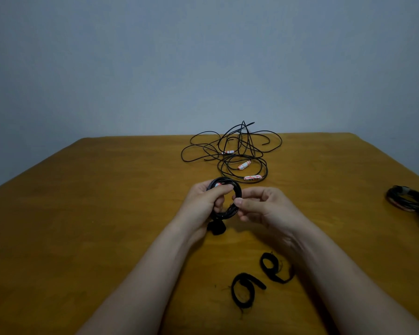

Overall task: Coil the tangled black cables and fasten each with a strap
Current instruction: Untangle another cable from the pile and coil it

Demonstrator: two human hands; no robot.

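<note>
On the far side of the wooden table [107, 213] lies a tangle of black cables [230, 151]. It is a loose sprawl of thin, glossy loops crossing one another, and one loop rears up against the pale grey wall [203, 56]. Small white tags with red marks [244, 164] are wrapped around the cables in three places.

At the right edge, well apart from the tangle, sit two finished coils [408, 198], round and tightly wound and partly cut off by the frame.

Near the table's front edge lie two black straps [244, 290]. They are soft, fuzzy bands curled into open loops with frayed threads at the ends. The right forearm crosses just above the nearer-right one and hides part of it.

Between the tangle and the straps, both hands hold up a small black coil [238, 189] just above the tabletop. It is a neat ring of several turns. The left hand [201, 201] grips its left side, with the fingers curled through the middle and the thumb laid over the top. The right hand [264, 205] pinches the coil's right side between thumb and bent fingers.

A dark, fuzzy lump [217, 228] hangs below the left hand. It may be a strap on the coil, but the dim light makes that hard to tell.
</note>
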